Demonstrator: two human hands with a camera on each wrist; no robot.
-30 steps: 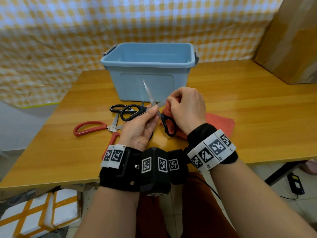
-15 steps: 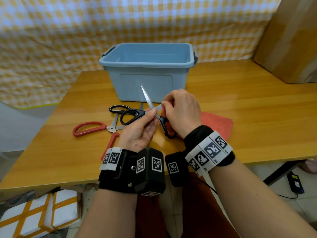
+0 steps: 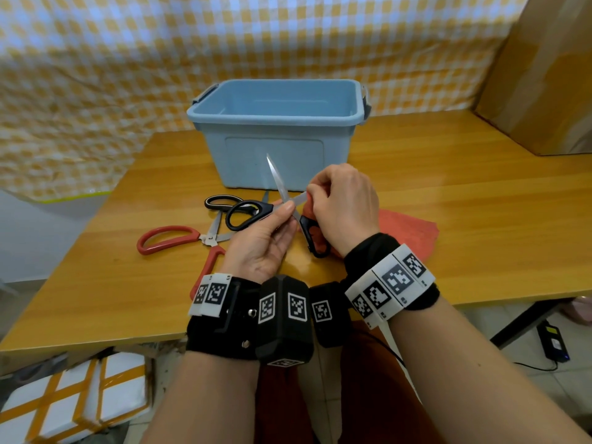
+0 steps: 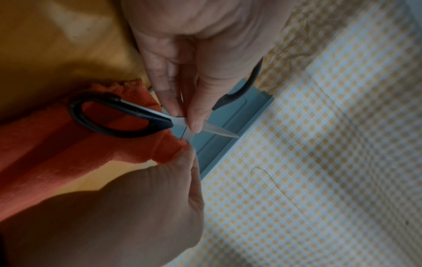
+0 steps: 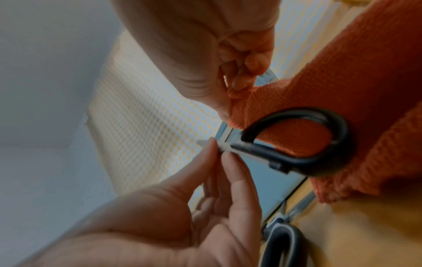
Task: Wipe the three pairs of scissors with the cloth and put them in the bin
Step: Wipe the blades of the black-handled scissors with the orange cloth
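Note:
My left hand (image 3: pixel 272 229) pinches the black-handled scissors (image 3: pixel 246 213) at the pivot, blades spread, one blade pointing up in front of the blue bin (image 3: pixel 278 123). My right hand (image 3: pixel 339 203) pinches a fold of the orange cloth (image 3: pixel 407 229) round the other blade. In the left wrist view the thumb and finger grip the black-handled scissors (image 4: pixel 128 119) over the orange cloth (image 4: pixel 68 153). In the right wrist view the orange cloth (image 5: pixel 342 81) hangs from my right fingers behind the scissor handle loop (image 5: pixel 319 144). Red-handled scissors (image 3: pixel 179 241) and black-and-white-handled scissors (image 3: pixel 221 203) lie on the table.
The wooden table (image 3: pixel 448 187) stands against a yellow checked curtain (image 3: pixel 128 59). A cardboard box (image 3: pixel 544 75) leans at the back right. White boxes with orange tape (image 3: pixel 64 395) lie on the floor at the lower left. A black power adapter (image 3: pixel 554 342) lies on the floor at the right.
Both hands have shifted slightly left with the scissors. The raised blade has dropped a little lower against the bin's front, while the right hand keeps the cloth on the other blade.

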